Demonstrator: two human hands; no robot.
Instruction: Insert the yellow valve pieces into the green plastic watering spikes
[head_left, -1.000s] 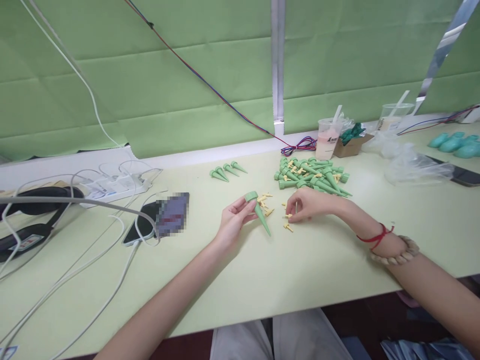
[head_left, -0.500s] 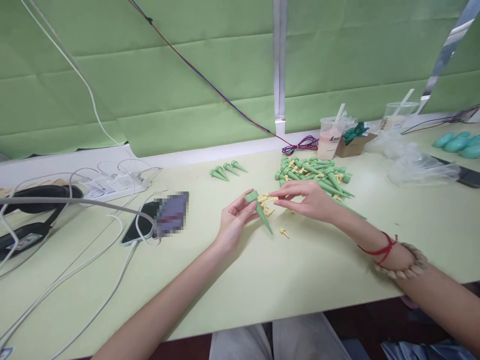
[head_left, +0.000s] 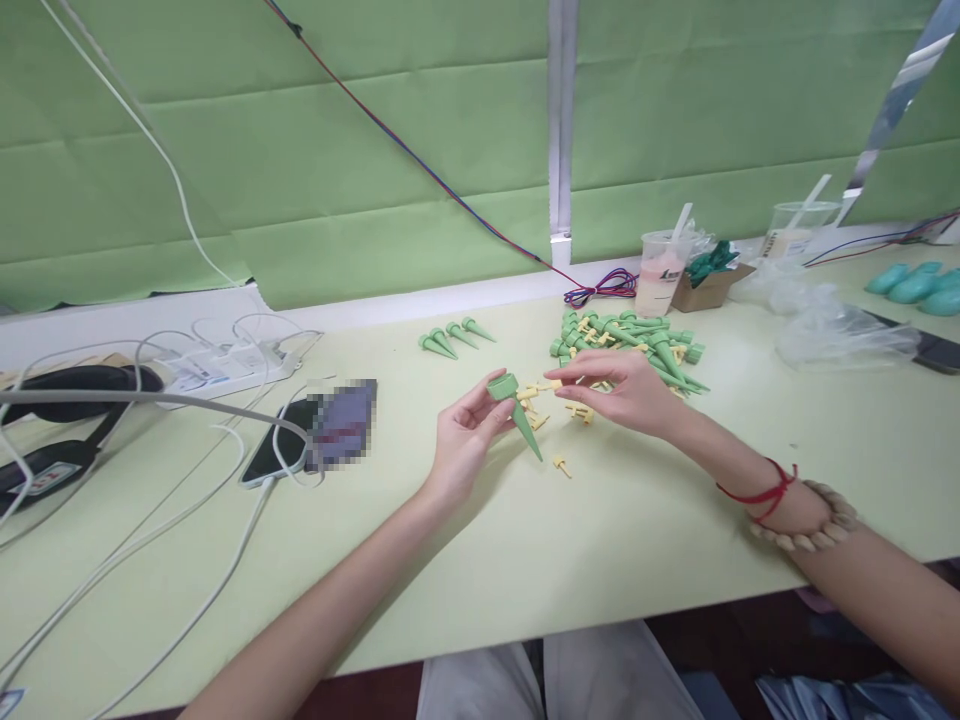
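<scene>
My left hand (head_left: pixel 461 440) is closed around the wide top of a green plastic spike (head_left: pixel 528 432), whose point slants down to the right. The spike's round cap end tilts up toward me. To its right, my right hand (head_left: pixel 622 392) pinches a small yellow plastic piece (head_left: pixel 553 385) between thumb and fingertips, a short gap from the spike. Loose yellow pegs (head_left: pixel 582 412) lie beneath and between the hands, partly hidden by them. One yellow peg (head_left: pixel 562 466) rests nearer to me. Behind my right hand is a heap of green spikes (head_left: pixel 660 345) mixed with yellow pegs.
Several green spikes (head_left: pixel 450 338) lie in a row at the back. Phones (head_left: pixel 281 445), white cables and a power strip (head_left: pixel 232 370) occupy the left. Drink cups (head_left: pixel 660 275), a small cardboard box (head_left: pixel 709 290) and plastic bags (head_left: pixel 825 330) stand back right.
My right hand has drawn slightly to the right, away from the spike. The spike in my left hand has turned so that its cap end shows more.
</scene>
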